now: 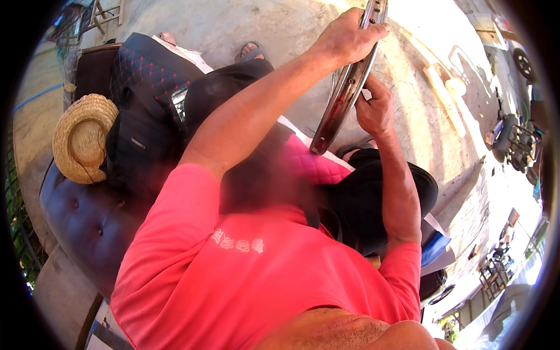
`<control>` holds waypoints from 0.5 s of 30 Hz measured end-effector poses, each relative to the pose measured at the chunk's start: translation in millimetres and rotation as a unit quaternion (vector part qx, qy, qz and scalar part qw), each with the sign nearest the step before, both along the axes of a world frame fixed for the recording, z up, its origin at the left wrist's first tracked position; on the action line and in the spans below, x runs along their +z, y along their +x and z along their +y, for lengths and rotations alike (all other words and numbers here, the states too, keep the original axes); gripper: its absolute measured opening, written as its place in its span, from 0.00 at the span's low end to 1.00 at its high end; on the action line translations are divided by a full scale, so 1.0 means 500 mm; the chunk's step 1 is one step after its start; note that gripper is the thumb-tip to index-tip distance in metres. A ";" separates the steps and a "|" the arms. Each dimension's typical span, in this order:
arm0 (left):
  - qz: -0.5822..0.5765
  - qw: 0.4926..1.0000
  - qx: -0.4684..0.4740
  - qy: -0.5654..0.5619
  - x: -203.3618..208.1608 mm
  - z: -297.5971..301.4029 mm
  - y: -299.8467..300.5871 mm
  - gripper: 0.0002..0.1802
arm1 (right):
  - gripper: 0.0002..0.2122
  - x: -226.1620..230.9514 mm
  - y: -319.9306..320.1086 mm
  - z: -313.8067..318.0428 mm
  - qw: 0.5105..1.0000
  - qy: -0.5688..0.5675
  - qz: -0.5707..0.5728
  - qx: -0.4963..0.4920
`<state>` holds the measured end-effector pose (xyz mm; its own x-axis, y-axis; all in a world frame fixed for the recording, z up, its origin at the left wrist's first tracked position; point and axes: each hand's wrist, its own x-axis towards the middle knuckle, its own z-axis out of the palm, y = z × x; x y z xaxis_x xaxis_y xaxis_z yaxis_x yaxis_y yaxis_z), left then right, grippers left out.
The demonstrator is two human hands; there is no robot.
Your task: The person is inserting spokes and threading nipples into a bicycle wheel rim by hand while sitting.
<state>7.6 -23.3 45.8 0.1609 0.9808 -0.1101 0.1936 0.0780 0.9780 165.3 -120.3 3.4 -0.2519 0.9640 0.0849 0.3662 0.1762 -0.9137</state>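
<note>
A metal wheel rim with a row of holes along its band stands tilted on edge in front of me, its upper end cut off by the top of the view. My left hand is closed around the upper part of the rim, thumb across the band. Lower down, on the right side, my right hand has its fingers bent and drawn together against the rim's edge. What they pinch, if anything, is too small to tell. Thin spokes show partly behind the band. The rim's lower end hangs over a pink quilted pad between my legs.
A straw hat and a black bag lie on a dark buttoned seat at left, beside a quilted black cushion. Pale wooden pieces lie on the concrete floor at right. Machine parts stand farther right.
</note>
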 end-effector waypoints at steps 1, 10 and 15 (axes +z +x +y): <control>-0.007 1.000 -0.011 0.002 0.000 -0.001 0.000 0.36 | 0.13 0.002 0.004 0.003 0.999 -0.028 0.015 -0.024; -0.042 0.998 -0.007 0.054 -0.018 -0.029 0.035 0.30 | 0.13 0.038 0.040 0.077 0.963 -0.153 0.176 -0.137; 0.019 0.995 -0.010 0.101 -0.035 -0.023 0.037 0.24 | 0.15 0.025 0.030 0.092 0.960 -0.138 0.196 -0.147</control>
